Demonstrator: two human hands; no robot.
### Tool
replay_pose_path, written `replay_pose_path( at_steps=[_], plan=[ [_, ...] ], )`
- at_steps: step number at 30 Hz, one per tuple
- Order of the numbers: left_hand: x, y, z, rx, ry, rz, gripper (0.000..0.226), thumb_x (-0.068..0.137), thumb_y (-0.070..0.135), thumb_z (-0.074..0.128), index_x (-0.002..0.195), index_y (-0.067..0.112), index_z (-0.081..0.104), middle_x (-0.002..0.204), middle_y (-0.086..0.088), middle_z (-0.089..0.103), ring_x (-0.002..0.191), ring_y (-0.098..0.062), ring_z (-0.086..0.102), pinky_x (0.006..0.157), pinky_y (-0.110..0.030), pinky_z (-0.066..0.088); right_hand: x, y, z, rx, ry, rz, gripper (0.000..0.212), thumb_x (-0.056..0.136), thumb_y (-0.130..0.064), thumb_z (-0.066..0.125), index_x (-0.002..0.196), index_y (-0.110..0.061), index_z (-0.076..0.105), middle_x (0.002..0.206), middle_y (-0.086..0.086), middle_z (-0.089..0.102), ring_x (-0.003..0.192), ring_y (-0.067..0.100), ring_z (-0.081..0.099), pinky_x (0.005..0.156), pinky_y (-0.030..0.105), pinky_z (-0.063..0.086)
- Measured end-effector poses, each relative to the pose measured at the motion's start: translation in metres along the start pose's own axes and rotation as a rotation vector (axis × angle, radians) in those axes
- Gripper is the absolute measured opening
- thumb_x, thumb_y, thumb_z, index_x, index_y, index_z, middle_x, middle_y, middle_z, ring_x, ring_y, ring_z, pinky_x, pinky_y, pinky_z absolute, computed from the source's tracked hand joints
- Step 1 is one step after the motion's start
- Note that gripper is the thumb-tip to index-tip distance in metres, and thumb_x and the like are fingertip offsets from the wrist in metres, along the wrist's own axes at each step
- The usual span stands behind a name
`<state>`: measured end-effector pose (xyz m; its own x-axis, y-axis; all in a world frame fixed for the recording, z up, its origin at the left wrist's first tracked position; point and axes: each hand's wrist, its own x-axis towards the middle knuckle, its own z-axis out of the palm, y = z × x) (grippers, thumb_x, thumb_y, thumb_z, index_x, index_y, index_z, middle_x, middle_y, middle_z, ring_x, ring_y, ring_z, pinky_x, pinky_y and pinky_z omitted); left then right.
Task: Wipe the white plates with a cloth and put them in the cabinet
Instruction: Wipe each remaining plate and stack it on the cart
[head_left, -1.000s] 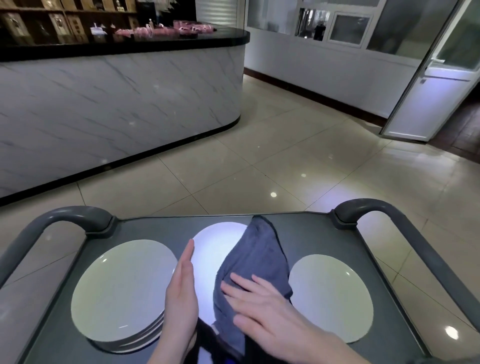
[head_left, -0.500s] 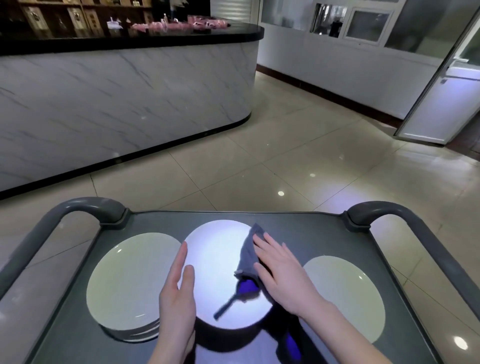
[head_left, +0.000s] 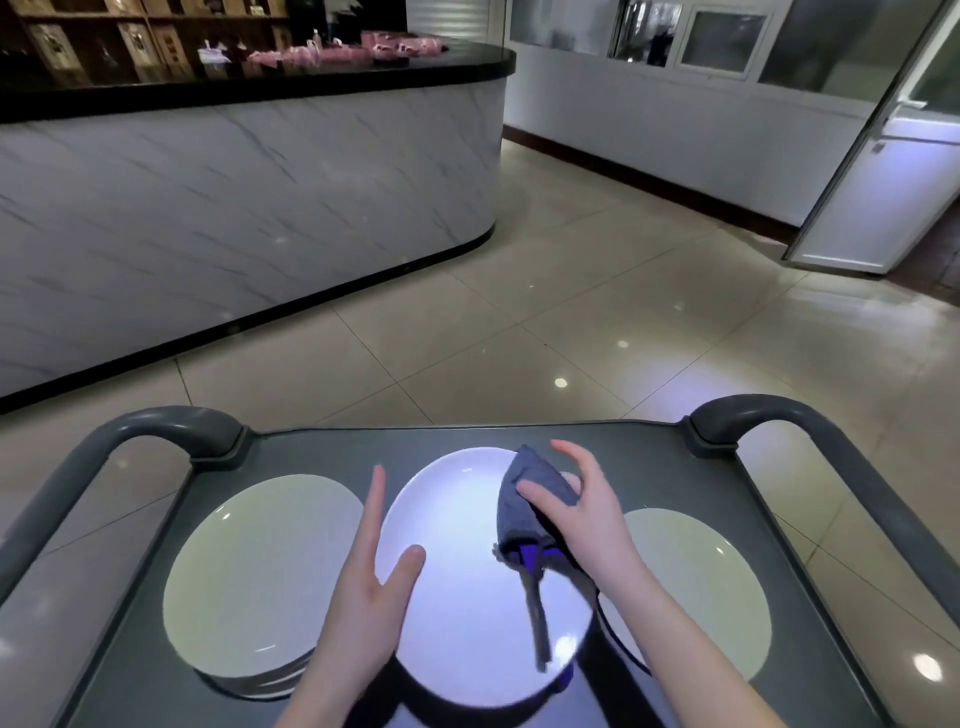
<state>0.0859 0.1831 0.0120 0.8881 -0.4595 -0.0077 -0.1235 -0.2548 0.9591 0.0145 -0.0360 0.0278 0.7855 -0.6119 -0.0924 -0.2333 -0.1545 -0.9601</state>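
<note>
The white plate (head_left: 457, 571) lay in the middle of the grey cart (head_left: 649, 467), between a stack of plates (head_left: 260, 577) on my left and a single plate (head_left: 701, 587) on my right. Dark shadow showed under its near edge, and I could not tell whether it sat flat or tipped up a little.

My left hand (head_left: 374, 587) stood on edge against the plate's left rim, fingers straight and together, thumb spread out onto the white surface. I held it that way, I judge, as a stop, so the plate would not slide toward the stack while I rubbed.

My right hand (head_left: 587, 514) pinched the grey cloth (head_left: 530, 499), which was bunched into a peak over the far right part of the plate. My thumb and curled fingers closed on the fabric, one finger was lifted free above it, and a loose tail hung down across the plate. Bunching it gave me a firm pad to press with.

I took the wiping of this plate to be in hand. The cabinet was nowhere in view, so putting it away was not yet done. Beyond the cart's handles (head_left: 171, 421) were only the tiled floor (head_left: 519, 338) and a marble-fronted counter (head_left: 234, 197).
</note>
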Motion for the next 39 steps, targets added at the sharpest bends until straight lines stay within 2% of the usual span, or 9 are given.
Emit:
replay_pose_path(
  at_steps=[3,6,15,20,24,27,33,36,39],
  plan=[
    [0.007,0.003,0.000,0.048,-0.097,0.061,0.072,0.099,0.013,0.060,0.144,0.062,0.034,0.140,0.053,0.033,0.132,0.028,0.026,0.094,0.007,0.026,0.013,-0.019,-0.012,-0.182,-0.256,-0.032,0.014,0.076,-0.034,0.081,0.087,-0.034,0.073,0.082,-0.015,0.073,0.076,0.001,0.065,0.068,0.014,0.047],
    [0.013,0.007,0.003,0.020,-0.109,0.076,0.051,0.098,0.007,0.059,0.130,0.047,0.058,0.130,0.036,0.059,0.125,0.012,0.051,0.096,-0.012,0.042,0.014,-0.019,-0.021,-0.140,-0.416,0.019,0.009,0.078,-0.028,0.081,0.085,-0.029,0.074,0.077,-0.012,0.071,0.069,0.002,0.062,0.066,0.014,0.046],
    [0.011,-0.001,0.017,-0.282,0.293,-0.166,0.045,0.099,0.010,0.058,0.109,0.054,0.062,0.113,0.039,0.063,0.114,0.013,0.055,0.102,-0.031,0.042,-0.032,0.035,-0.011,0.467,-0.174,0.252,0.017,0.089,-0.013,0.070,0.105,-0.009,0.071,0.104,0.019,0.074,0.096,0.035,0.071,0.081,0.042,0.058],
    [0.025,0.007,0.002,-0.161,0.046,-0.073,0.042,0.094,0.025,0.059,0.124,0.053,0.061,0.127,0.027,0.064,0.124,-0.004,0.058,0.106,-0.043,0.048,-0.010,0.021,-0.018,0.309,-0.157,0.256,0.013,0.084,-0.006,0.074,0.091,0.002,0.068,0.088,0.018,0.073,0.074,0.024,0.069,0.066,0.030,0.056],
    [0.045,0.027,-0.009,0.032,-0.261,0.128,0.046,0.094,0.018,0.059,0.124,0.053,0.061,0.129,0.030,0.063,0.122,0.005,0.056,0.094,-0.009,0.045,0.013,-0.013,-0.030,0.006,-0.379,0.070,0.008,0.083,-0.017,0.077,0.077,-0.018,0.071,0.072,-0.003,0.069,0.065,0.008,0.061,0.060,0.017,0.048],
    [0.054,0.033,-0.006,0.224,-0.469,0.190,0.049,0.095,0.014,0.063,0.127,0.050,0.062,0.130,0.035,0.060,0.128,0.010,0.050,0.101,-0.007,0.035,0.019,-0.031,-0.025,-0.273,-0.601,-0.015,0.020,0.084,-0.027,0.075,0.067,-0.027,0.065,0.061,-0.015,0.058,0.055,0.002,0.050,0.052,0.013,0.037],
    [0.045,0.020,-0.004,0.077,0.021,0.049,0.027,0.091,0.036,0.070,0.111,0.054,0.065,0.103,0.019,0.072,0.099,0.004,0.065,0.082,-0.015,0.048,0.010,-0.010,-0.019,0.070,-0.369,0.056,0.013,0.087,-0.015,0.071,0.077,-0.008,0.067,0.068,0.001,0.059,0.063,0.014,0.053,0.057,0.020,0.042],
    [0.023,0.002,0.011,-0.132,0.228,-0.110,0.014,0.098,0.038,0.060,0.100,0.048,0.069,0.105,0.018,0.074,0.099,-0.003,0.068,0.084,-0.032,0.054,-0.003,0.012,-0.010,0.484,-0.107,0.248,0.011,0.089,-0.011,0.068,0.089,0.000,0.068,0.083,0.018,0.071,0.075,0.026,0.066,0.068,0.033,0.054],
    [0.016,-0.002,0.026,-0.258,0.305,-0.199,0.018,0.102,0.035,0.056,0.117,0.035,0.065,0.117,0.016,0.071,0.113,-0.010,0.064,0.098,-0.039,0.052,-0.020,0.026,0.005,0.709,-0.034,0.361,0.014,0.092,-0.014,0.065,0.098,-0.002,0.069,0.096,0.023,0.073,0.084,0.033,0.071,0.074,0.041,0.058]
  ],
)
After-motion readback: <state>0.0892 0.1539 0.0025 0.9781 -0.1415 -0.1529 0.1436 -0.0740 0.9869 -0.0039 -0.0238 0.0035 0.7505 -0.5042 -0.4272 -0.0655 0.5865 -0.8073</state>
